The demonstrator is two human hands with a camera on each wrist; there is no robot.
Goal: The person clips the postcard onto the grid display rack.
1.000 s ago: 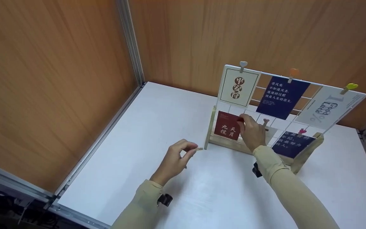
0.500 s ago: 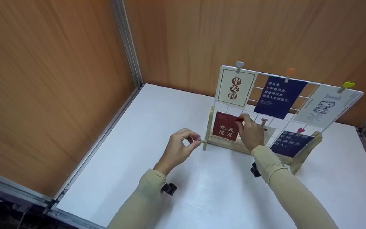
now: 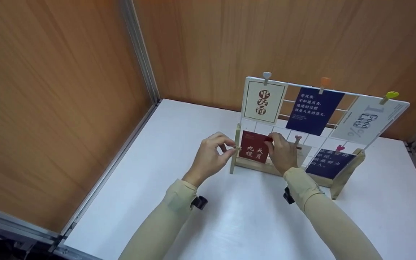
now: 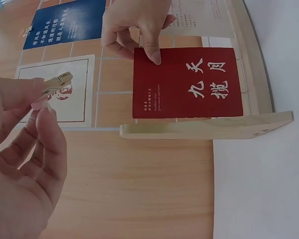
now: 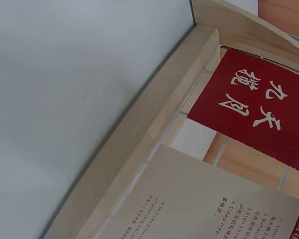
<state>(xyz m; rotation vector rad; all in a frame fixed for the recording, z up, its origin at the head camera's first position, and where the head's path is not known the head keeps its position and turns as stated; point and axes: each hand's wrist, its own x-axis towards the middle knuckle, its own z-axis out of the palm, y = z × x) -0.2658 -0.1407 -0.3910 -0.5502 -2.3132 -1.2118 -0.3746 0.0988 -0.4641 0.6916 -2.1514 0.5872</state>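
My left hand (image 3: 212,156) pinches a small wooden clothespin (image 4: 58,84) between thumb and fingertips, its jaws pointing toward the grid. A bit of pink shows at the clothespin's pinched end. My right hand (image 3: 283,152) pinches a red card (image 4: 187,84) with white characters by its upper right edge. The card lies against the lower left of a white wire grid (image 3: 280,124), beside the rack's wooden side leg (image 4: 209,128). In the right wrist view only the fingertips show at the right edge, next to the red card (image 5: 259,104).
Clips hold a cream card (image 3: 264,115), a dark blue card (image 3: 312,112) and a white "Good Luck" card (image 3: 359,130) along the grid's top. Below hang a pale card (image 5: 189,199) and another blue card (image 3: 329,164). The wooden base (image 5: 134,124) stands on a white table (image 3: 150,151).
My left hand has moved up and right with the clothespin, from beside the rack to the red card's left side. My right hand stays on the card, which has shifted slightly in view.
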